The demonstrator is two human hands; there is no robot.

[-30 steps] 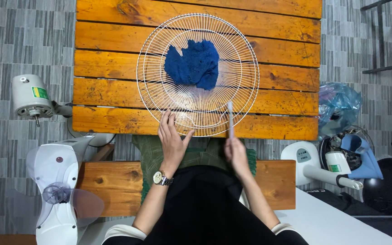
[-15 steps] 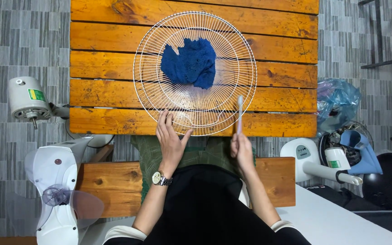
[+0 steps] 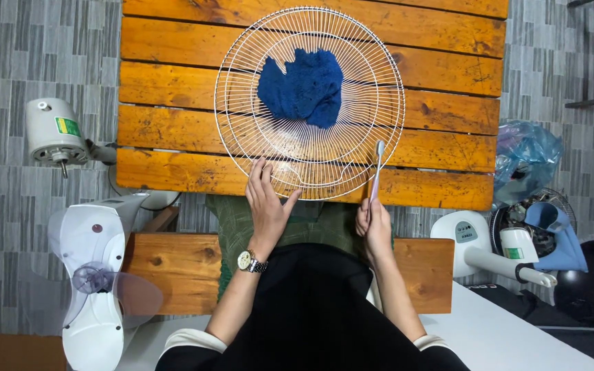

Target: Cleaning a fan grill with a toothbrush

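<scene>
here the left hand [image 3: 267, 206] lies flat with fingers spread, fingertips [image 3: 259, 167] pressing the near rim of the white wire fan guard [image 3: 242, 130] on the wooden slat table [image 3: 166, 124]. the right hand [image 3: 375, 225] is closed around a toothbrush [image 3: 377, 168], whose head touches the guard's wires just beyond its fingers. a blue cloth [image 3: 304, 86] sits in the guard's middle, well past both hands.

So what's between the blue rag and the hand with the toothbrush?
In the head view, only white wire spokes of the fan grille lie between the blue rag and the right hand, whose toothbrush rests on them.
</scene>
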